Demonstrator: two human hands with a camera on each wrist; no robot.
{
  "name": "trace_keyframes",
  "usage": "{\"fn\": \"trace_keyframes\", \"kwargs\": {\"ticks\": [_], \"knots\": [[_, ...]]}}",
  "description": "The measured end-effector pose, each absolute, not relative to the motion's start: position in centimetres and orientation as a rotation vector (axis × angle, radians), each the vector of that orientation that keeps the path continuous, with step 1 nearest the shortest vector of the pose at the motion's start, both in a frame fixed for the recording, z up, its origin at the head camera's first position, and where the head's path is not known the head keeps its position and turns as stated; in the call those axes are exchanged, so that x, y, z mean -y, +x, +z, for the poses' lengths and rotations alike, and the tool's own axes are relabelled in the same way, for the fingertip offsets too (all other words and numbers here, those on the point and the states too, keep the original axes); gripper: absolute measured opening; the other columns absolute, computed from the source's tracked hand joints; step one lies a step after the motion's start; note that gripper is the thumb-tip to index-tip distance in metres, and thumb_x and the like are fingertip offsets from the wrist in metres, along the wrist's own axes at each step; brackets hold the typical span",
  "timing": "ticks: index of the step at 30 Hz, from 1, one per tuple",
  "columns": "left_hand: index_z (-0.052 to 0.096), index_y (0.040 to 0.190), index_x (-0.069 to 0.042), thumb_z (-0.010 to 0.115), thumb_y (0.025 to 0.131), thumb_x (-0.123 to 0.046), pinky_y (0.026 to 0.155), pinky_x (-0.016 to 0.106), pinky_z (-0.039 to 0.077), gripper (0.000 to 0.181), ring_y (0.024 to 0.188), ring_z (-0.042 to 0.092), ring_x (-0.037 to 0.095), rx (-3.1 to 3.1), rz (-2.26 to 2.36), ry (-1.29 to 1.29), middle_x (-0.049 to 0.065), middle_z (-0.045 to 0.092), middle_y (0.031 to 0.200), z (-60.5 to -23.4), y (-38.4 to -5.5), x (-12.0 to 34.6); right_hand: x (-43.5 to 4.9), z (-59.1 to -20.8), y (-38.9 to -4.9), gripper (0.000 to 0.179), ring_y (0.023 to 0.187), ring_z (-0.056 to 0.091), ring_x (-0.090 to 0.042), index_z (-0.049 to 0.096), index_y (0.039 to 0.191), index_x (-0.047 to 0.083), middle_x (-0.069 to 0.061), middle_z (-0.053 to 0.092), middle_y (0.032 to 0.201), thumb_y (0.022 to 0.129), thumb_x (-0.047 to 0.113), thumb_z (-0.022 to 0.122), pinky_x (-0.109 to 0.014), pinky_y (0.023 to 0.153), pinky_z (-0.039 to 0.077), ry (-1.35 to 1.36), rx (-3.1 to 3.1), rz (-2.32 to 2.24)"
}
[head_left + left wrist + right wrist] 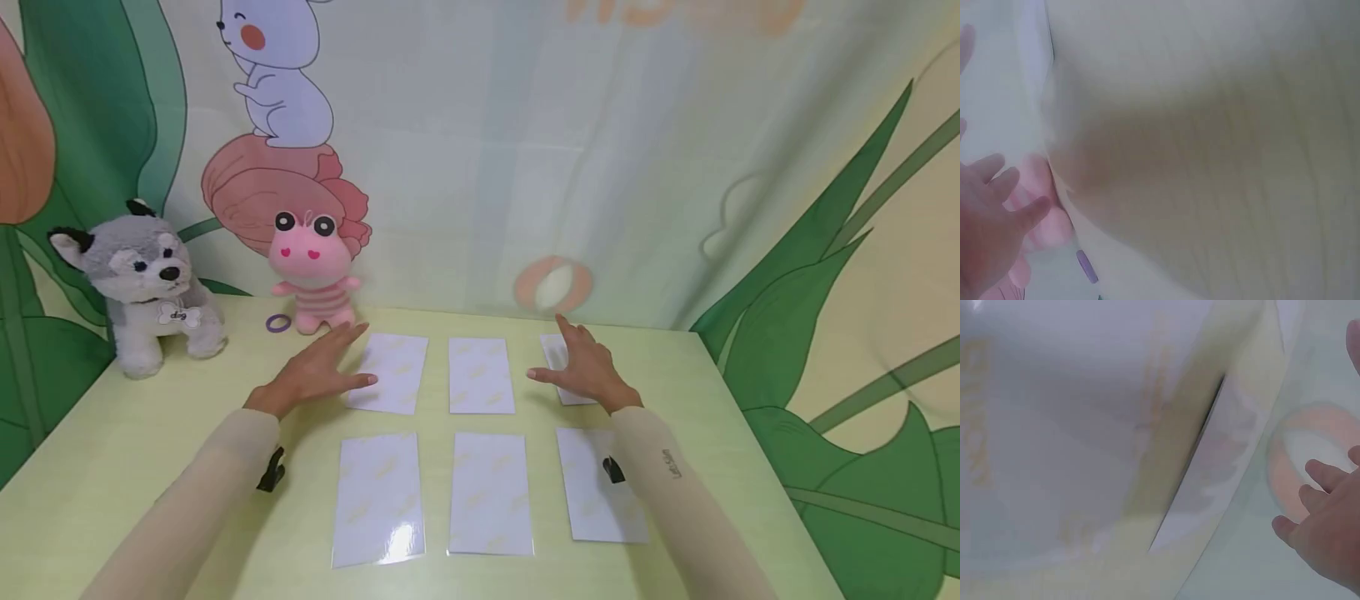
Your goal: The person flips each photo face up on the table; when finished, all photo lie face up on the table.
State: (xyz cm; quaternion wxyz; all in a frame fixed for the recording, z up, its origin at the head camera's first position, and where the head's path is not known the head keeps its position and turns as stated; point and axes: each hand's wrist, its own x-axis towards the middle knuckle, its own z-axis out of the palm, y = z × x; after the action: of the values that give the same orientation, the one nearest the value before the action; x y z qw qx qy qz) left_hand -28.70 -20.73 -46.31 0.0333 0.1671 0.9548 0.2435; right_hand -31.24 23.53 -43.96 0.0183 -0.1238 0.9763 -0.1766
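Note:
Two rows of white glossy cards with faint yellow marks lie on the table. My left hand (318,369), fingers spread, is over the left edge of the back-left card (397,375) and holds nothing. My right hand (588,367) is spread over the back-right card (553,350), partly covering it, also with nothing in it. Between the hands lies the back-middle card (482,375). The front row has a left card (378,500), a middle card (491,493) and a right card (592,492), the last partly hidden by the right sleeve.
At the back left sit a grey-and-white plush husky (150,283) and a pink plush toy (318,267) with striped body. A purple ring (278,323) lies beside the pink toy. A printed curtain (465,167) hangs behind the pale yellow table (720,467).

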Motion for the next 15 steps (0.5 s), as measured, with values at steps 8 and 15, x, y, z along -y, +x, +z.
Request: {"fn": "trace_keyframes", "kwargs": {"ticks": [8,15], "knots": [[0.029,0.158,-0.014,0.071,0.083,-0.059,0.115,0.066,0.026,0.097,0.15,0.025,0.043,-2.894,0.724,0.553,0.021,0.029,0.162,-46.8,-28.4,20.5,-20.7,-44.0,-31.3,0.11,0.145,0.034,-0.046,0.016,0.161,0.015,-0.022,0.029,0.161,0.08,0.062,0.074,-0.066,0.112,0.03,-0.485,-2.923,-0.612],[0.034,0.156,-0.013,0.074,0.081,-0.056,0.114,0.067,0.026,0.095,0.147,0.029,0.046,-2.881,0.698,0.592,0.025,0.03,0.16,-47.0,-28.1,20.1,-17.5,-44.5,-31.9,0.101,0.146,0.035,-0.038,0.028,0.158,0.014,-0.013,0.039,0.159,0.079,0.055,0.078,-0.059,0.115,0.031,-0.596,-2.886,-0.668]]}}
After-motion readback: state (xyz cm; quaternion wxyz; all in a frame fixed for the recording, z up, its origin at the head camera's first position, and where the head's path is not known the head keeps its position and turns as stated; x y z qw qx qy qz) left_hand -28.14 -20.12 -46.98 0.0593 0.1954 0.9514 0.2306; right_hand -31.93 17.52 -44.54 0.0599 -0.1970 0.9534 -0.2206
